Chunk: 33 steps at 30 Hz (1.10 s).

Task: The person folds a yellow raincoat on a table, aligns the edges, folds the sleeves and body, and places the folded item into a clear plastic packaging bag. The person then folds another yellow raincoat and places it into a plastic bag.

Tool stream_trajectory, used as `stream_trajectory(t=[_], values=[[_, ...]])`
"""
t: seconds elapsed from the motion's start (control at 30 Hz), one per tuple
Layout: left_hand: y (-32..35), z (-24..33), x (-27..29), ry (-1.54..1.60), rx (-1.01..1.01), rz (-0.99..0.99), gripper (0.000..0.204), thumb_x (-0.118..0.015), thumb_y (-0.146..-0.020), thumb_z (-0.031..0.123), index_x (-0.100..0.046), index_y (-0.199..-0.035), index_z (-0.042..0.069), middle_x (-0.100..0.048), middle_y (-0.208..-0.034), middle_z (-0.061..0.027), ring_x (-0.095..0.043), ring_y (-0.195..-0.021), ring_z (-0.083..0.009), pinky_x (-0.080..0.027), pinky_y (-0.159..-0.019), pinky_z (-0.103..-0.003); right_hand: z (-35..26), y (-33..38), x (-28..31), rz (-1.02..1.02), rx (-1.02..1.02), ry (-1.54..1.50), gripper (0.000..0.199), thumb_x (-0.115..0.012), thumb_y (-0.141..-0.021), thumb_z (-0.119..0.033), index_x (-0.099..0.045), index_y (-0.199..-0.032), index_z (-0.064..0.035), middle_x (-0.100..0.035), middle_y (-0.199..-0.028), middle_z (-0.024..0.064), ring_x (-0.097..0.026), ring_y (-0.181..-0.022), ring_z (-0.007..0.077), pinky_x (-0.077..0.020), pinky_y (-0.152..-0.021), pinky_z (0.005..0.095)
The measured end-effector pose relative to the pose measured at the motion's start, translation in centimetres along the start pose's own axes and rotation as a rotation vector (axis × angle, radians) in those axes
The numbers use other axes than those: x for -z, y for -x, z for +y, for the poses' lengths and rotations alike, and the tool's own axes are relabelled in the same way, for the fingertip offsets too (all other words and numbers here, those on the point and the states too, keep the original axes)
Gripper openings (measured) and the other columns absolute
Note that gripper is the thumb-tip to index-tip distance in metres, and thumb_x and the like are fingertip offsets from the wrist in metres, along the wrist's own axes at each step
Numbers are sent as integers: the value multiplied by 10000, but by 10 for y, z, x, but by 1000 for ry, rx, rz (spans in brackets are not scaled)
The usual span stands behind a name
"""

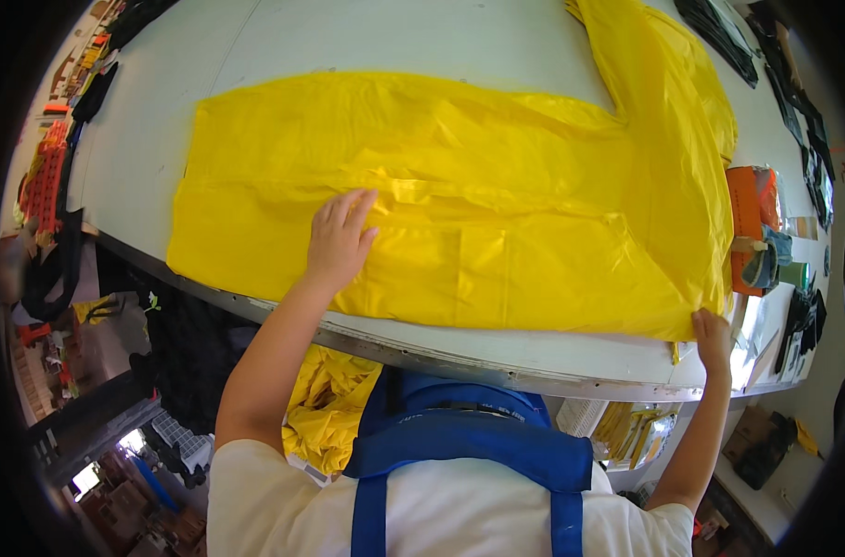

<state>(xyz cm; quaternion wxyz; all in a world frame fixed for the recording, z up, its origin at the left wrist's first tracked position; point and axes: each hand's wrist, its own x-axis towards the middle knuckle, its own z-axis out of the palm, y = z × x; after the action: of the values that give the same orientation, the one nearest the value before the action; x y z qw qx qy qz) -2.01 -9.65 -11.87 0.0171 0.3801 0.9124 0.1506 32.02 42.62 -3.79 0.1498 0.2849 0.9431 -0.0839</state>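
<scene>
Large yellow sheet-plastic garment (496, 195) spread across the white worktable (367, 37): left hand (337, 243) lies flat, fingers together, pressing its near-left panel smooth — right hand (713, 340) pinches the near-right corner, keeping it taut.

A yellow sheet (459, 204) lies spread on the white surface (162, 111). The left hand (339, 237) presses flat on it, fingers spread. The right hand (713, 339) pinches the sheet's near corner at the surface edge, below an orange packet (743, 218).
</scene>
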Motion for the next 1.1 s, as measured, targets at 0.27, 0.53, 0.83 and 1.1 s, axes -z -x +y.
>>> stream_trajectory(t=[0.27, 0.53, 0.83, 1.1], values=[[-49, -40, 6, 88, -159, -183, 251, -702, -757, 204, -565, -927, 80, -598, -1117, -106, -544, -1059, -291, -409, -928, -394, -10, -15, -107, 185, -18, -221, 308, -515, -933, -275, -566, -1060, 1, -624, -913, 243, -584, -849, 398, -464, -753, 408], [-50, -51, 16, 312, 134, -702, 306, -622, -840, 305, -582, -1016, 58, -646, -940, -169, -613, -882, -327, -481, -755, -399, -29, -9, -74, -92, -50, -191, 270, -484, -944, -269, -565, -943, -11, -614, -804, 209, -578, -758, 388, -457, -687, 400], [-39, -43, 24, 80, 175, -774, 552, -662, -754, 531, -608, -1068, 80, -658, -987, -165, -615, -943, -328, -480, -793, -379, -124, -61, -92, 34, -9, -172, 245, -482, -937, -316, -545, -949, -79, -623, -833, 243, -578, -802, 450, -459, -685, 500], [32, -151, 68, -128, 445, -752, 685, -617, -701, 659, -628, -1111, 110, -659, -1019, -135, -562, -1063, -320, -243, -1040, -517, -163, -69, -105, 392, 284, -310, 240, -498, -942, -219, -577, -1131, -95, -564, -1142, 148, -537, -1017, 354, -442, -840, 414]])
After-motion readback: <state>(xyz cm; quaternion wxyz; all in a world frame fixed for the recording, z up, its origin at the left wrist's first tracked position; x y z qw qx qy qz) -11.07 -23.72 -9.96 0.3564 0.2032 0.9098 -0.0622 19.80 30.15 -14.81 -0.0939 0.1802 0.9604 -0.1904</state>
